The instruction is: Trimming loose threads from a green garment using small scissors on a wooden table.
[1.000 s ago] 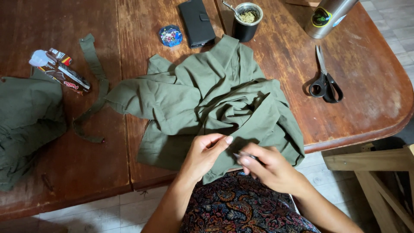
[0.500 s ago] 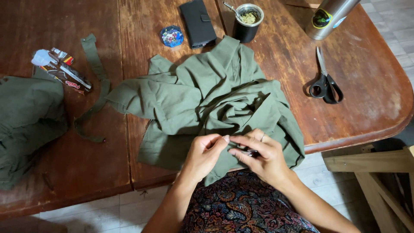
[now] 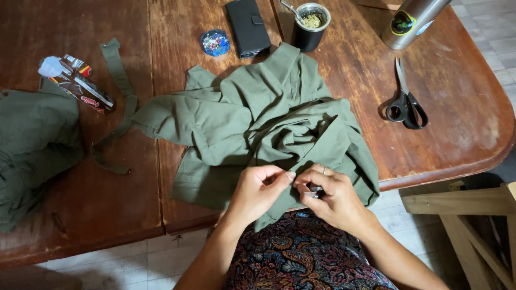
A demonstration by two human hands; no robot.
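Olive garment [image 3: 258, 123] bunched mid-tabletop [image 3: 457, 139], near edge pulled over rim twd lap, so hem sits close to both hands. L hand [image 3: 258, 193] grip: fingertips pinched on fabric edge, holding it taut. R hand [image 3: 336, 198] grip: clenched on small dark metal tool [image 3: 313, 189], kind unclear, tip at same spot. Scissors [image 3: 407, 102] parked R, within reach. Pin box [image 3: 215, 42], black wallet [image 3: 247, 27], cup w/ metal straw [image 3: 310, 24] pushed back, off work area. Fabric strip [image 3: 115, 96] + second olive piece [image 3: 32, 145] set aside L.
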